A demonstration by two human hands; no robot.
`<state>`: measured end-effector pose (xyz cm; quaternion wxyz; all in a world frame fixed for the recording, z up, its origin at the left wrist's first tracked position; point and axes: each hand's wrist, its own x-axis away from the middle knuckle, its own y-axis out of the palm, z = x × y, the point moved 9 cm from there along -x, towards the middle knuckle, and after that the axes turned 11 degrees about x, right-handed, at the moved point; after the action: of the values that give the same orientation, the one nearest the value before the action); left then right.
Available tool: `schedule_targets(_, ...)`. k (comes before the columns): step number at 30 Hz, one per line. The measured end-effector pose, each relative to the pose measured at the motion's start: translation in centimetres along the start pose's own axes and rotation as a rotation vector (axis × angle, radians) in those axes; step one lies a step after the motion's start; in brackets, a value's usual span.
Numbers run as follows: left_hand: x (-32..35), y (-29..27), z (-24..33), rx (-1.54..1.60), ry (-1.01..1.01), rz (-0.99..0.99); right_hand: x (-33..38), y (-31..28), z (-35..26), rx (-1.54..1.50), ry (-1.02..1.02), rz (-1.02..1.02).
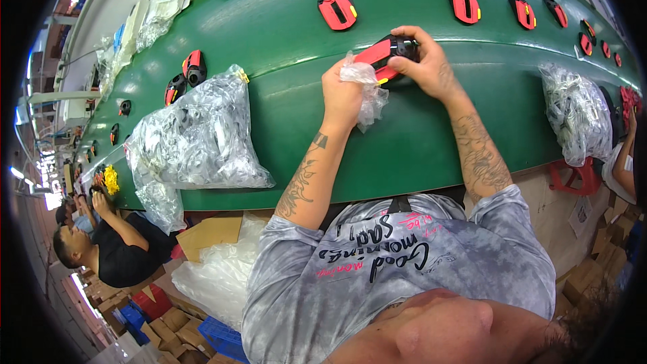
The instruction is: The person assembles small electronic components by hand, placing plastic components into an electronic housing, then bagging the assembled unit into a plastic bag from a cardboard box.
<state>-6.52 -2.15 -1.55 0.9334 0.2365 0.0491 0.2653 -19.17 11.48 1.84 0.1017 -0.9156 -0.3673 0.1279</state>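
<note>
Above the green work surface (290, 121) I hold a red and black plastic device (379, 54) with a small yellow part. My right hand (431, 67) wraps round its black end, thumb on the near side and fingers over the far side. My left hand (342, 93) is closed at the red end, with crumpled clear plastic (371, 98) hanging from its fingers. How far the left fingers grip the device itself is hidden by the plastic. A similar red and black device (337, 11) lies flat just beyond my hands.
A large clear bag of parts (202, 138) lies left, beside two more devices (194, 67). Another filled bag (577, 113) sits at right above a red stool (575, 176). Several devices (464, 5) line the far right. A co-worker (128, 246) sits at far left.
</note>
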Motion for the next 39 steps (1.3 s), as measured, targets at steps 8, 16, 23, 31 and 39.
schedule_targets(8,-0.1,2.4,0.8,-0.147,0.085,-0.196,0.5,-0.1,1.3,-0.146,0.134,0.131)
schedule_targets(16,2.2,5.3,3.1,-0.905,0.385,-0.184,0.0,-0.4,2.4,-0.022,0.073,0.259)
schedule_targets(23,2.7,-4.5,7.0,-1.282,-0.037,0.328,-0.4,-0.3,4.2,-0.166,0.213,0.077)
schedule_targets(31,2.9,-5.2,16.1,-1.289,0.680,0.387,0.6,1.0,0.0,0.350,0.055,-0.053)
schedule_targets(39,9.7,-6.1,21.8,-1.012,0.379,0.117,1.0,1.0,-0.9,0.432,0.010,-0.078)
